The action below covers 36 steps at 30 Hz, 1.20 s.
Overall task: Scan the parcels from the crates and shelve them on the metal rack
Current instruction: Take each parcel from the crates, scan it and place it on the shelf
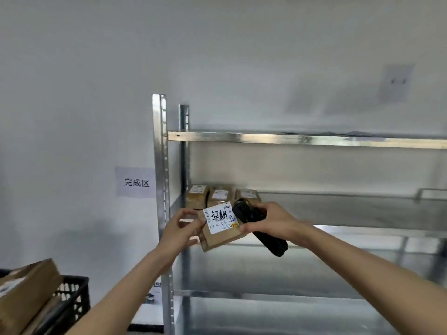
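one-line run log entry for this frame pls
left hand: holds parcel | right hand: grips scanner over label | rack: three parcels on middle shelf | phase: scanning

View: one head-worn wide-angle camera, no second view to overlap.
Position: at head height, close before the galvanised steel shelving rack.
Direction: forward and a little down, toward the white wall behind the rack.
Nearness: both forearms reach in from the bottom edge.
Left edge: black plastic lattice crate low down.
Distortion: straight shelf rails bow slightly.
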### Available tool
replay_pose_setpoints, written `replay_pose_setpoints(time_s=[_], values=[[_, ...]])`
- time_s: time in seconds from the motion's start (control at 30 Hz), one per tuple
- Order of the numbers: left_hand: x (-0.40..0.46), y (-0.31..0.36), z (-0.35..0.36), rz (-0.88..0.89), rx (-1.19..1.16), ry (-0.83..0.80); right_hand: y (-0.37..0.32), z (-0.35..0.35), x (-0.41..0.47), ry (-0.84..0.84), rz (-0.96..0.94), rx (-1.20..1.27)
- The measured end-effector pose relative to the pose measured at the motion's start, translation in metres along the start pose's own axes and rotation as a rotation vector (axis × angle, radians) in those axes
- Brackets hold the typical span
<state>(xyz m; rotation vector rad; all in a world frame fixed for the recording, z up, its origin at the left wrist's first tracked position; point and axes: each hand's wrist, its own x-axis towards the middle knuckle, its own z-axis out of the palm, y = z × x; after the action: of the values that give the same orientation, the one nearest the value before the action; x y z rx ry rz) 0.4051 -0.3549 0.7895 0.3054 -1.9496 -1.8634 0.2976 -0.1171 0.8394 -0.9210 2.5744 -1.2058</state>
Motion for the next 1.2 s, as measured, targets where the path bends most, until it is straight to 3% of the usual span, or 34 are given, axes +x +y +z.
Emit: replay_pose_setpoints(time_s=[0.27, 0.53, 0.83, 1.2], values=[[0.003, 0.021, 0.176, 0.011, -0.028, -0.232, 0.082, -0.128, -0.094, 0.291, 0.184, -0.153], [0.014, 0.025, 0.274, 0.046, 0.03, -0.269, 0.122, -0.19, -0.151, 0.334, 0.417, -0.494], [0.026, 0.026, 0.32, 0.04, 0.048, -0.306, 0.13, -0.212, -0.17, 0.283, 0.579, -0.767], [0.036, 0.026, 0.322, 0.032, 0.043, -0.321, 0.122, -0.21, -0.163, 0.339, 0.567, -0.845]])
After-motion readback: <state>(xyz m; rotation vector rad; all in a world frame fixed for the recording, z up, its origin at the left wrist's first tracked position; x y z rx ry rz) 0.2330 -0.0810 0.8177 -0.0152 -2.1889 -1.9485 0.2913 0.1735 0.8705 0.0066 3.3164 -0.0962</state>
